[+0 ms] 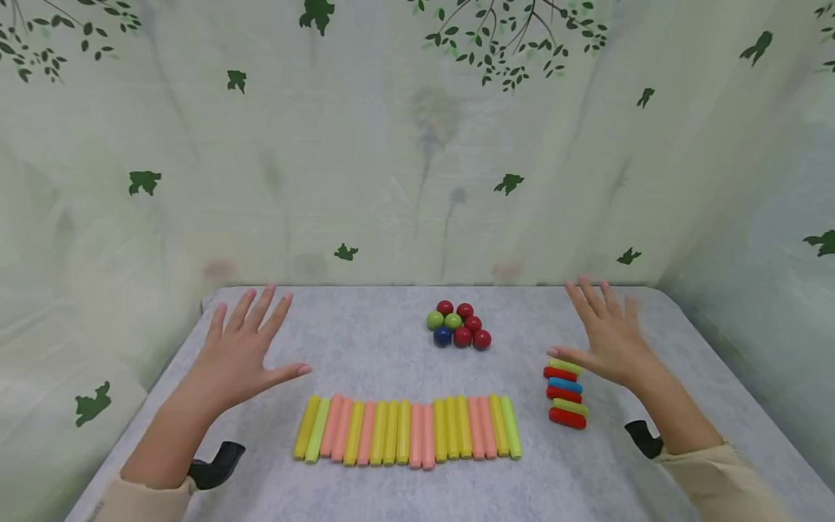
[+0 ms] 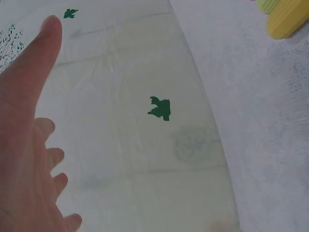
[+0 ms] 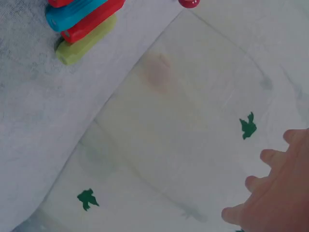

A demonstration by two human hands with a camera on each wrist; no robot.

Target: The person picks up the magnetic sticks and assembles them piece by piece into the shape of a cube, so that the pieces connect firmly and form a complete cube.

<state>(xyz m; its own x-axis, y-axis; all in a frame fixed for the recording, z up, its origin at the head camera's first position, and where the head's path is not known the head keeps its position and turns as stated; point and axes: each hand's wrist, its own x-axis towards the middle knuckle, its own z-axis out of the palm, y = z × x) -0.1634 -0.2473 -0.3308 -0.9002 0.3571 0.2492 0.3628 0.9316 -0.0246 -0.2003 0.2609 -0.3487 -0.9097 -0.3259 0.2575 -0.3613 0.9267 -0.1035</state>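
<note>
Nearest on the worktop [image 1: 365,500], a row of yellow, pink and green sticks [image 1: 404,433] lies side by side, long axes pointing nearly straight ahead; at right, short red, green and blue pieces [image 1: 565,395] lie crosswise in a column; farther, the left hand [image 1: 235,362] and right hand [image 1: 613,341] spread wide, empty; between them, glossy balls [image 1: 453,322]

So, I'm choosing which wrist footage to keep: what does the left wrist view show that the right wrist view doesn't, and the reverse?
Only the left wrist view shows the left hand and, cut off at the top right, a yellow stick and a light green stick.

Only the right wrist view shows the right hand, red sticks, a blue stick and a yellow-green stick at top left, and part of a red ball.

Both show the pale table and the backdrop with dark green shapes.
</note>
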